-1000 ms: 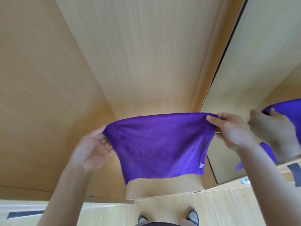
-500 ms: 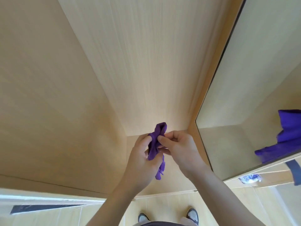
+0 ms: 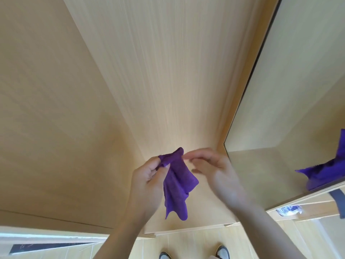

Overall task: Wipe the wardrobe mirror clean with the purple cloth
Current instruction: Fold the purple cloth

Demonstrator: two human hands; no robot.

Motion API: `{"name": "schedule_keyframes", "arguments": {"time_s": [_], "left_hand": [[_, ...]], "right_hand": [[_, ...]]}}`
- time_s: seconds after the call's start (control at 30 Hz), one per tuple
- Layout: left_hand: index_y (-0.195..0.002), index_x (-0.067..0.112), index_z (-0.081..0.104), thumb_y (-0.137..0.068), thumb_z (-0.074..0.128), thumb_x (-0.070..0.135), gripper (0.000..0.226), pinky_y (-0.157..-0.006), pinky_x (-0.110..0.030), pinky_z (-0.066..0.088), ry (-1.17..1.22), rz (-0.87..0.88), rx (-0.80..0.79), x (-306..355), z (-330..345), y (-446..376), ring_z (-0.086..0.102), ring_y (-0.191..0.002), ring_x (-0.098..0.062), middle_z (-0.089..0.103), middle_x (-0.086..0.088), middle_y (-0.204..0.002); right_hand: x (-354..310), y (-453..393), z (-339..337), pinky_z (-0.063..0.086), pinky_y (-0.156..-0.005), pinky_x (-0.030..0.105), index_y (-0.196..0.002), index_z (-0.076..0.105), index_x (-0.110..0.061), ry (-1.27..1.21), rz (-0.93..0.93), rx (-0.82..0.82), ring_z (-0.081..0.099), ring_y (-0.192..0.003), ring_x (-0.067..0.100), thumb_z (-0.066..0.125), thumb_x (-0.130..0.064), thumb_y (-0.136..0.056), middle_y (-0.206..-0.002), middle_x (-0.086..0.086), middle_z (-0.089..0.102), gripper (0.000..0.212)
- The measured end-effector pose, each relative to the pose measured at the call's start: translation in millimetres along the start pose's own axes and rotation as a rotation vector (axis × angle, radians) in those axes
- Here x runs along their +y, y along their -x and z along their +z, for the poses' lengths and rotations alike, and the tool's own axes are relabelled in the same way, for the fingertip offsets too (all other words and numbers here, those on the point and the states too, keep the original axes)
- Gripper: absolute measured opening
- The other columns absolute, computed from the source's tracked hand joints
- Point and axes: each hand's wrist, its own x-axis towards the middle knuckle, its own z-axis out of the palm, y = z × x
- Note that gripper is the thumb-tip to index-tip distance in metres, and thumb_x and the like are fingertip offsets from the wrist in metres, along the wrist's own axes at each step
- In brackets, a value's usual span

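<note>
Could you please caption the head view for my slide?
Left hand holds the bunched purple cloth; right hand open beside the mirror.

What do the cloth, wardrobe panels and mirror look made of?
Purple cloth: soft matte fabric, likely microfibre; drapes limp, fuzzy nap.
Wardrobe panel: pale wood-grain board, probably laminate; fine straight streaks, low sheen.
Mirror: reflective glass, dark edge; shows the panels and cloth reflected.

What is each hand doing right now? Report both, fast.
Left hand: closed on the purple cloth, which hangs from it.
Right hand: open, fingers loosely curled beside the cloth, holding nothing; it is motion-blurred.
</note>
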Motion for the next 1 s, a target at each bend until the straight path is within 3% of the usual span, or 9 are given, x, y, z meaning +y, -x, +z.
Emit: {"name": "schedule_keyframes", "arguments": {"time_s": [0.1,0.27,0.4,0.57,0.63,0.7,0.8,0.93,1.0], "left_hand": [[-0.101,0.011,0.077,-0.101,0.049,-0.005,0.032,-0.075,-0.01,0.048,0.02,0.051,-0.044,11.3,-15.1,0.7,0.066,-0.079,-0.004,0.076,-0.002,-0.088],[-0.098,0.009,0.078,-0.099,0.051,-0.006,0.031,-0.07,-0.012,0.052,0.04,0.104,-0.135,23.5,-28.7,3.6,0.067,-0.076,-0.008,0.073,-0.018,-0.089],[-0.103,0.008,0.077,-0.101,0.053,-0.001,0.025,-0.071,-0.016,0.053,-0.009,0.156,-0.236,22.5,-33.9,4.8,0.069,-0.084,-0.011,0.073,-0.012,-0.094],[-0.098,0.021,0.08,-0.098,0.058,-0.002,0.032,-0.09,-0.023,0.051,-0.058,0.12,-0.09,2.6,-57.4,3.1,0.067,-0.101,-0.016,0.075,-0.008,-0.105],[-0.099,0.017,0.08,-0.092,0.063,0.005,0.022,-0.094,-0.03,0.056,0.114,-0.014,0.029,-9.0,-63.9,-0.3,0.068,-0.103,-0.019,0.076,-0.009,-0.107],[-0.1,0.006,0.077,-0.081,0.069,0.017,0.023,-0.09,-0.032,0.059,0.354,-0.147,0.103,-19.2,-66.3,-5.1,0.068,-0.102,-0.023,0.075,-0.014,-0.107],[-0.107,-0.005,0.071,-0.083,0.064,0.015,0.032,-0.092,-0.035,0.059,0.433,-0.177,0.15,-24.8,-65.8,-10.8,0.068,-0.106,-0.027,0.072,-0.022,-0.115],[-0.094,0.004,0.078,-0.092,0.06,0.006,0.018,-0.082,-0.032,0.062,0.339,-0.168,0.108,-14.2,-61.0,-14.7,0.072,-0.099,-0.023,0.077,-0.012,-0.105],[-0.084,0.009,0.08,-0.095,0.057,0.002,0.026,-0.077,-0.03,0.061,0.353,-0.163,0.114,-7.8,-59.6,-18.7,0.072,-0.095,-0.023,0.078,-0.009,-0.1]], "right_hand": [[19.6,-30.0,-36.5,0.046,-0.087,0.018,-0.101,0.074,-0.028,0.163,-0.006,0.093,0.061,-0.112,0.006,0.059,-0.009,-0.075,-0.119,-0.004,0.065,0.035],[53.2,-64.0,-39.0,0.036,-0.112,0.039,-0.128,0.066,-0.017,-0.247,0.336,-0.316,0.05,-0.135,0.016,0.07,-0.024,-0.073,-0.137,0.0,0.063,0.056],[59.8,-69.2,-9.2,0.04,-0.107,0.042,-0.117,0.07,-0.002,-0.226,0.294,-0.526,0.061,-0.115,0.021,0.069,-0.021,-0.081,-0.119,0.008,0.07,0.041],[42.5,-63.5,-17.1,0.052,-0.086,0.034,-0.085,0.072,-0.011,-0.261,0.052,-0.233,0.064,-0.085,0.022,0.074,-0.013,-0.081,-0.087,0.009,0.07,0.005],[23.8,-60.5,-25.3,0.052,-0.082,0.03,-0.085,0.07,-0.006,-0.161,-0.09,-0.171,0.066,-0.078,0.019,0.072,-0.004,-0.088,-0.082,0.01,0.072,0.004],[7.1,-56.4,-21.9,0.054,-0.078,0.03,-0.085,0.069,-0.006,-0.072,-0.184,-0.189,0.067,-0.076,0.019,0.068,0.001,-0.09,-0.081,0.009,0.073,0.009],[-4.3,-53.5,-13.5,0.054,-0.076,0.035,-0.084,0.07,-0.01,-0.014,-0.235,-0.167,0.068,-0.076,0.021,0.069,0.002,-0.091,-0.081,0.01,0.073,0.014],[-11.6,-55.6,-19.6,0.055,-0.075,0.035,-0.085,0.071,-0.009,-0.024,-0.259,-0.11,0.069,-0.075,0.02,0.069,-0.002,-0.092,-0.083,0.011,0.075,0.009],[-12.3,-57.0,-23.1,0.054,-0.076,0.033,-0.086,0.071,-0.008,-0.033,-0.265,-0.113,0.069,-0.074,0.019,0.069,-0.002,-0.092,-0.082,0.009,0.075,0.008]]}}
